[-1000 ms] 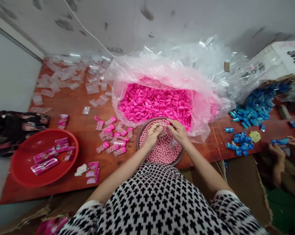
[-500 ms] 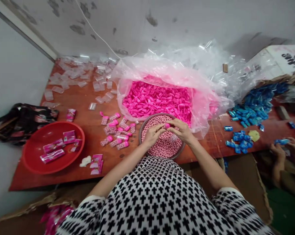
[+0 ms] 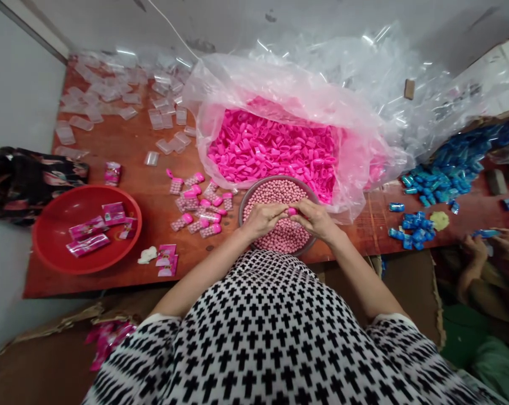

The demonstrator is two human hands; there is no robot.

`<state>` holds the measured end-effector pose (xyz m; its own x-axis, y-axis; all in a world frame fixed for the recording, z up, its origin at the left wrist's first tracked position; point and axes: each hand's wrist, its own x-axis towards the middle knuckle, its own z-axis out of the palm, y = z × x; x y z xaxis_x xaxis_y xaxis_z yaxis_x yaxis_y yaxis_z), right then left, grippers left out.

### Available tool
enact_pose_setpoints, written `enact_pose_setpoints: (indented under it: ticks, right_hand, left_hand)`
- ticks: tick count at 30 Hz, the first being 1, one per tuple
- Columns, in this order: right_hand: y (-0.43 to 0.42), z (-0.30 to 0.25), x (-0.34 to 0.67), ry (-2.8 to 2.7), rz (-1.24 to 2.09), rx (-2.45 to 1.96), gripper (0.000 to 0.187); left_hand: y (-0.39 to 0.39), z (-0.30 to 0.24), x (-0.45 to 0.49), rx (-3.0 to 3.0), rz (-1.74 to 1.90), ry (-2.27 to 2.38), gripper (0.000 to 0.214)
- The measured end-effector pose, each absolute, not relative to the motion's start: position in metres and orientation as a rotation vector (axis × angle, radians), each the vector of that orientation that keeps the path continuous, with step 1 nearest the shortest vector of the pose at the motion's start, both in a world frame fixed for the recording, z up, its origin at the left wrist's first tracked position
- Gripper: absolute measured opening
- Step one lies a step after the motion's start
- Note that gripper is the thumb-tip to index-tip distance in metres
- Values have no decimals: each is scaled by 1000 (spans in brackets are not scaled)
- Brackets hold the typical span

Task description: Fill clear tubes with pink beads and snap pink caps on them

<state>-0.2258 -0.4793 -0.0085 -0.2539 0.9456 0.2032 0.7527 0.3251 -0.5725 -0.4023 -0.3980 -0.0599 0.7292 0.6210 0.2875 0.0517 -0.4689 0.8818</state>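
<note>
Because both hands meet directly above the gray bowl [image 3: 241, 212] of pink beads [image 3: 285, 236], anything slipping from the fingers would probably drop among the beads rather than roll across the wooden table. The right hand [image 3: 316, 218] pinches a pink cap [image 3: 292, 211] between thumb and forefinger, a fingertip grip that seems chosen because the piece is so small. The fingers of the left hand [image 3: 266, 219] are drawn together at the cap's left side; whether they grip it too, or something hidden behind them, cannot be told. Just beyond the fingers, a translucent plastic bag [image 3: 350, 188] gapes toward the person, its mouth spread around a mass of loose pink caps [image 3: 266, 154], likely so that either hand can dip in without stretching. Left of the fingers, just beside the bowl, lie bead-filled containers [image 3: 208, 230], many with pink tops, perhaps grouped there for a short reach. Farther left and beyond sit clear plastic containers [image 3: 65, 133], scattered loosely, while a red basin [image 3: 45, 239] well to the left gathers pink packets [image 3: 88, 246] within its wall. Well to the right of the fingers, small blue packages [image 3: 418, 229] lie apart from the pink pieces, near a co-worker's hand [image 3: 476, 247], a spacing that presumably keeps the colors separate.
</note>
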Motion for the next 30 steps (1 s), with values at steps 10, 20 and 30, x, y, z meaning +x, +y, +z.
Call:
enact_pose_setpoints:
  ticks: [10, 20, 30]
  right_hand:
    - [-486, -13, -219, -1502, 999, -1479, 43]
    - [-487, -32, -224, -793, 1360, -1298, 32]
    - [-507, -54, -294, -200, 1681, -1016, 10]
  left_hand:
    - [-409, -75, -398, 1363, 724, 664, 39]
    - [-413, -61, -401, 1611, 790, 569, 26]
    - [-436, -68, -426, 1853, 746, 526, 25]
